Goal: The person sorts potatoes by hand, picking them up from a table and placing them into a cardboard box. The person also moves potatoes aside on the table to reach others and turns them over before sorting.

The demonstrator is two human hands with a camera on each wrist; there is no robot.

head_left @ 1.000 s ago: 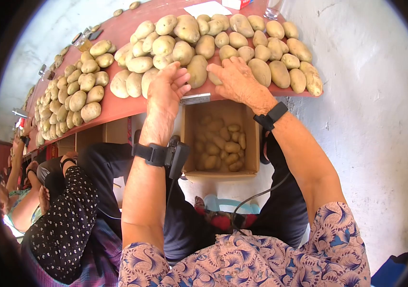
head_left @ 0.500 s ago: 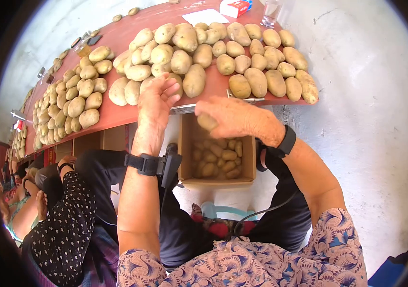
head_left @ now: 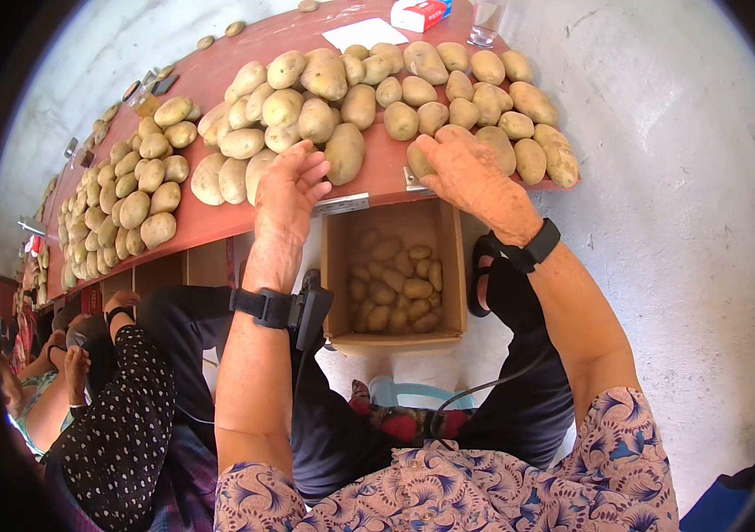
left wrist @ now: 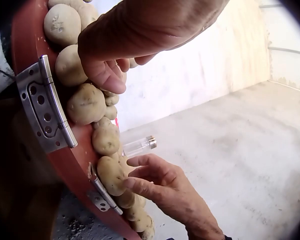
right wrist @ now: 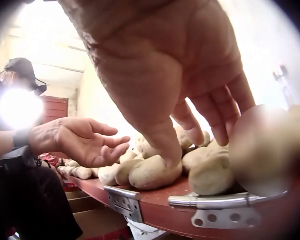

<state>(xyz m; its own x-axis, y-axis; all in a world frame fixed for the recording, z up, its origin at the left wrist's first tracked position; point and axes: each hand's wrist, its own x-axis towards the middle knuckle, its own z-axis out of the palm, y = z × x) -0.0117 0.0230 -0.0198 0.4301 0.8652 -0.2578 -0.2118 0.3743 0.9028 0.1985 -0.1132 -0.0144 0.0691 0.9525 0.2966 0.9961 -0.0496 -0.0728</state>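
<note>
My right hand (head_left: 482, 184) reaches over the front edge of the red table (head_left: 379, 170), its fingers spread and slightly bent at a potato (head_left: 418, 163) beside a metal hinge. In the left wrist view, the right thumb lies at that potato (left wrist: 110, 175). My left hand (head_left: 287, 197) hovers by the table edge, palm turned inward and fingers loosely bent, holding nothing. Near its fingertips stands a large potato (head_left: 345, 154). Beneath the edge, between the knees, an open cardboard box (head_left: 455, 275) holds several smaller potatoes (head_left: 395, 288).
A heap of potatoes (head_left: 283, 106) lies left of centre, with another pile (head_left: 135, 209) farther left. White paper (head_left: 364, 34), a red and blue carton (head_left: 420, 14) and a glass (head_left: 486, 22) stand behind. A hinge (head_left: 340, 205) sits at the edge. Another person sits at left.
My right hand carried a potato off the table to above the box, let it go, and moved back up to another potato at the edge. The left hand stayed nearly in place.
</note>
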